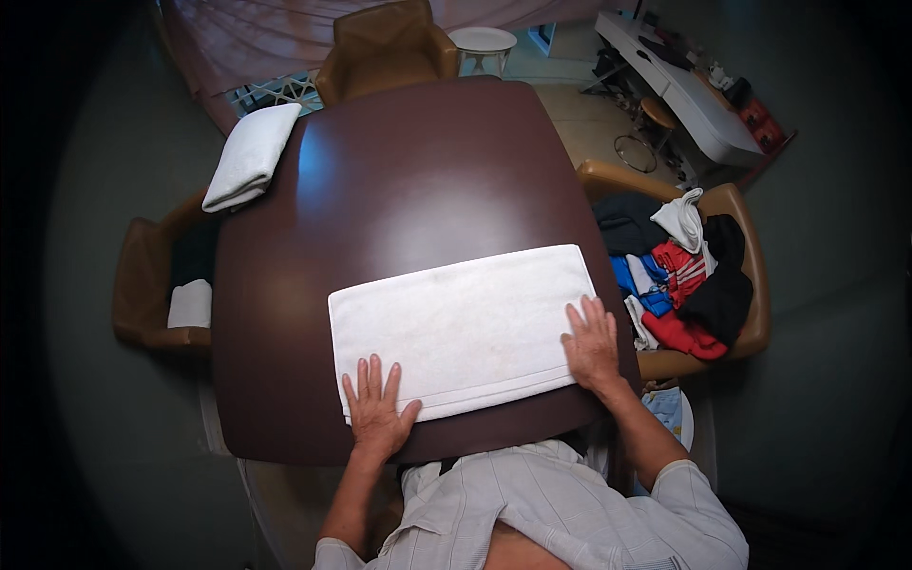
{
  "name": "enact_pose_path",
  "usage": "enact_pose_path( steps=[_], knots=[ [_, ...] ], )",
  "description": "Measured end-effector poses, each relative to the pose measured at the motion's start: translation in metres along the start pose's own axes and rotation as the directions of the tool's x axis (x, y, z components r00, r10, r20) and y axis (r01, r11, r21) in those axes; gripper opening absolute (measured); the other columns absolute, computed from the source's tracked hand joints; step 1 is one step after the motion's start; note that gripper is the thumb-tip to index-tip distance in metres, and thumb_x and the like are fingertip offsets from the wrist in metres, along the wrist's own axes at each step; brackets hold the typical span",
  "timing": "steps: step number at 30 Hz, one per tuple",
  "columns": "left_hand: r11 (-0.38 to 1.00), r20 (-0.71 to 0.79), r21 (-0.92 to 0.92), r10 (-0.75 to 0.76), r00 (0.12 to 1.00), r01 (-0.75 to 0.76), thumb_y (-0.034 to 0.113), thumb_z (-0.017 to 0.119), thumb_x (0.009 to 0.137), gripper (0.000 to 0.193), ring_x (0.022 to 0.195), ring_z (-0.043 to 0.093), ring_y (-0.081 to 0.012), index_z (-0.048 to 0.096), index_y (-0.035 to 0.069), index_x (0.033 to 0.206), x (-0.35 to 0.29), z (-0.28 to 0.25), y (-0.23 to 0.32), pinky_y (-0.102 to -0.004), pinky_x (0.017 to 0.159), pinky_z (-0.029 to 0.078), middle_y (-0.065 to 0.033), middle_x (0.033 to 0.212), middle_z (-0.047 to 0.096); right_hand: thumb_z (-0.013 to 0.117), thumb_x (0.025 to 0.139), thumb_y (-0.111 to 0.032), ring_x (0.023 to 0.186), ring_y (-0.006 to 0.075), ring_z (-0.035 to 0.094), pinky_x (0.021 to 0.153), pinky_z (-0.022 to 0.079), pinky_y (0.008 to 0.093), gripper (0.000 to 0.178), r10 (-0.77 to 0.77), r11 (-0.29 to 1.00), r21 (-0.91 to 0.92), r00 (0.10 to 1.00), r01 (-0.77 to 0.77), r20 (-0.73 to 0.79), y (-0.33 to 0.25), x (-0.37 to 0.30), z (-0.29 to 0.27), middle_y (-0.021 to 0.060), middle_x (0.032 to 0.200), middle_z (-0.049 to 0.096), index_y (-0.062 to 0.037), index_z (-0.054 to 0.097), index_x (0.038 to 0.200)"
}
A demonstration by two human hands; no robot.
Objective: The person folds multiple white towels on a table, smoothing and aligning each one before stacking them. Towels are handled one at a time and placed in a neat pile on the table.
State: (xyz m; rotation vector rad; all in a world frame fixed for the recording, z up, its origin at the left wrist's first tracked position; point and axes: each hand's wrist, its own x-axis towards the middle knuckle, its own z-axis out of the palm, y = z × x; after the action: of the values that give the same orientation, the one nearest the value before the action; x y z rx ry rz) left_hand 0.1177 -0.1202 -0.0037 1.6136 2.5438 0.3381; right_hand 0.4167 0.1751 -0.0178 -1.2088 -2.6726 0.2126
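A white towel (456,323), folded into a flat rectangle, lies near the front edge of the dark brown table (418,161). My left hand (378,408) rests on its near left corner, fingers spread and pointing away from me. On the right edge of the towel lies my right hand (593,347), its fingers stretched out and partly over the cloth. Neither hand grips anything. Two layered edges of the towel show along its near side.
Another folded white towel (252,157) sits at the table's far left corner. A brown armchair (750,275) on the right holds a heap of clothes (679,275). The left armchair (138,275) has a white cloth (191,304) on it. Another armchair (385,52) stands beyond the table.
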Motion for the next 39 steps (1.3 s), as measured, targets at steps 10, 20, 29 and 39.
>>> enact_pose_path(
  steps=[10, 20, 29, 39],
  knots=[
    [0.949, -0.246, -0.224, -0.277, 0.929, 0.223, 0.026, 0.068, 0.097, 0.064, 0.143, 0.043, -0.0437, 0.046, -0.003, 0.15, -0.024, -0.007, -0.072, -0.0553, 0.119, 0.032, -0.027, 0.153, 0.046, 0.073, 0.09, -0.03, 0.122, 0.0434, 0.055, 0.107, 0.042, 0.0519, 0.064, 0.278, 0.943, 0.221, 0.955, -0.251, -0.103, 0.021, -0.025, -0.029, 0.0236, 0.126, 0.062, -0.0014, 0.052, 0.144],
    [0.977, -0.038, -0.134, 0.16, 0.986, -0.164, 0.028, 0.08, 0.087, 0.071, 0.136, 0.051, -0.0389, 0.051, 0.004, 0.147, 0.177, -0.049, -0.07, -0.0513, 0.115, 0.038, -0.0212, 0.147, 0.055, 0.081, 0.08, -0.041, 0.101, 0.0414, 0.068, 0.09, 0.053, 0.0474, 0.066, 0.368, 0.882, 0.266, 0.921, -0.389, 0.127, 0.026, -0.005, -0.036, 0.0241, 0.107, 0.07, 0.0023, 0.059, 0.125],
    [0.962, 0.338, -0.258, 0.003, 0.941, 0.09, 0.036, 0.084, 0.078, 0.044, 0.088, 0.072, -0.0348, 0.077, 0.0, 0.1, 0.218, -0.048, -0.084, -0.0458, 0.08, 0.055, -0.0186, 0.093, 0.075, 0.076, 0.079, -0.035, 0.098, 0.0455, 0.069, 0.084, 0.054, 0.0509, 0.04, 0.28, 0.857, 0.403, 0.947, -0.321, 0.159, 0.041, 0.038, -0.044, 0.0274, 0.099, 0.072, -0.0003, 0.069, 0.098],
    [0.716, 0.363, -0.564, -0.233, 0.902, 0.411, 0.03, 0.082, 0.086, 0.034, 0.071, 0.06, -0.013, 0.069, -0.001, 0.087, 0.147, -0.036, -0.11, -0.0346, 0.064, 0.052, -0.0061, 0.079, 0.067, 0.072, 0.084, -0.019, 0.104, 0.0432, 0.068, 0.089, 0.051, 0.0535, 0.021, -0.139, 0.986, 0.102, 0.985, 0.128, 0.101, 0.005, 0.302, -0.024, 0.0219, 0.106, 0.073, -0.0043, 0.07, 0.098]
  ],
)
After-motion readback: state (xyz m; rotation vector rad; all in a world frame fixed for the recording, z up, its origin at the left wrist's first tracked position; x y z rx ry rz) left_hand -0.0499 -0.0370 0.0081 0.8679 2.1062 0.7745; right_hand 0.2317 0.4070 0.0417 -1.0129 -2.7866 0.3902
